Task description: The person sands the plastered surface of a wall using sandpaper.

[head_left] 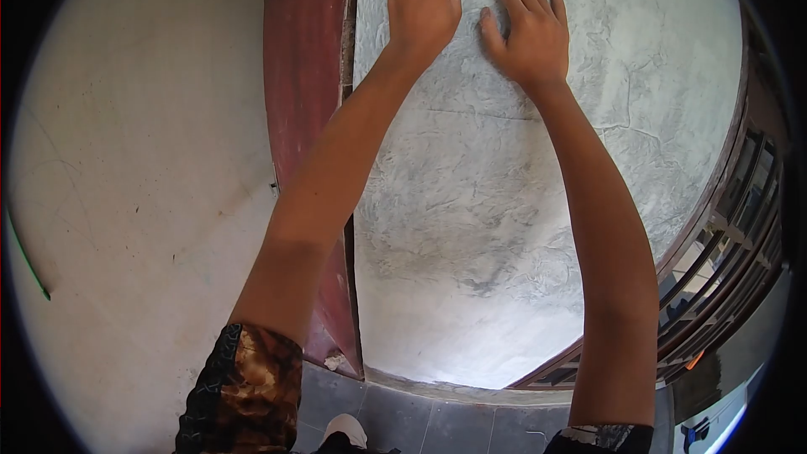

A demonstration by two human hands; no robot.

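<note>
A rough grey wall surface, wrinkled and cracked like plaster or pasted sheet, fills the middle of the view. High on it my left hand lies with fingers stretched upward, their tips near the top edge of the frame. To its right, my right hand rests palm toward the same surface, fingers and thumb spread. Neither hand shows anything held. A patterned dark-and-brown sleeve covers my left upper arm.
Left of the grey surface stands a dark red wooden panel, beside a pale wall. A window with dark bars is at right. Grey floor tiles and a light-coloured shoe tip show below. A green strip is far left.
</note>
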